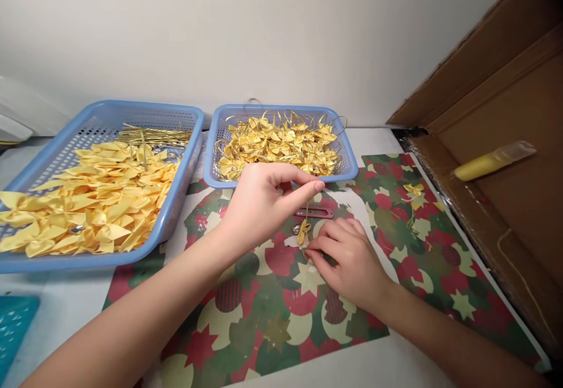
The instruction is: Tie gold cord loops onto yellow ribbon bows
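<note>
My left hand (268, 194) is raised over the patterned sheet, thumb and index finger pinched on a thin gold wire (307, 209). The wire runs down from those fingertips to a small yellow ribbon bow (303, 232). A silver bell (296, 230) sits right beside the bow. Lower and to the right, my right hand (352, 259) is closed, its fingertips pinched just under the bow at what looks like the wire's lower end; the fingers partly hide it. Behind the bow lies a dark red plastic-handled tool (314, 213), perhaps a cutter.
A blue basket (153, 238) at left holds yellow bows (109, 200) and gold wires (153, 137). Another blue basket (352, 168) holds bows with wire loops. A loose bow (413, 190) lies at right, near a cardboard box (497, 106) with a yellow tube (488, 162).
</note>
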The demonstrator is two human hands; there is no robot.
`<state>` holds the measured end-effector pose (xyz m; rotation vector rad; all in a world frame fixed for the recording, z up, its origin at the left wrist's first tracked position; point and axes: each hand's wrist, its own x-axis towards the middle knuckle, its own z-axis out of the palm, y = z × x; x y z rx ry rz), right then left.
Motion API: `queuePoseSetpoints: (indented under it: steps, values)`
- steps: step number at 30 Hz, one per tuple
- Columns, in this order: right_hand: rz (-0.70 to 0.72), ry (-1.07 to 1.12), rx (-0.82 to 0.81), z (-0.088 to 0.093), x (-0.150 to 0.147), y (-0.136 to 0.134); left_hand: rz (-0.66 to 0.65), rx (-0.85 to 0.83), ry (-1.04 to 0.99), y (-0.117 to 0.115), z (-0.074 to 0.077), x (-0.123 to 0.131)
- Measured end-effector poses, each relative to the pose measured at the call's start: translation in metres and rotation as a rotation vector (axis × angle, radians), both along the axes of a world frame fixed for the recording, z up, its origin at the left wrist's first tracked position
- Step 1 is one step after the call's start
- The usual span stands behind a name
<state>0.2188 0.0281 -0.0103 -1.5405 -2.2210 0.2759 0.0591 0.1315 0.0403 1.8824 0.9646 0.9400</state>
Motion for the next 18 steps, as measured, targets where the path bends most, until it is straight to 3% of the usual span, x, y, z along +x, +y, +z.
queuePoseSetpoints:
  steps: [4, 11, 14, 18]
  values:
    - [-0.003, 0.101, -0.066, 0.003, 0.002, 0.001, 0.028, 0.067, 0.028, -0.001, -0.001, 0.0]
    - [-0.149, 0.418, 0.014, 0.02, 0.014, 0.015, -0.036, 0.035, 0.02, -0.003, 0.0, 0.002]
    - [-0.185, 0.457, -0.077, 0.019, 0.015, 0.025, -0.035, 0.028, 0.012, -0.004, 0.002, 0.002]
    - [-0.13, 0.503, -0.201, 0.013, 0.011, 0.033, -0.052, 0.033, 0.009, -0.005, 0.004, 0.002]
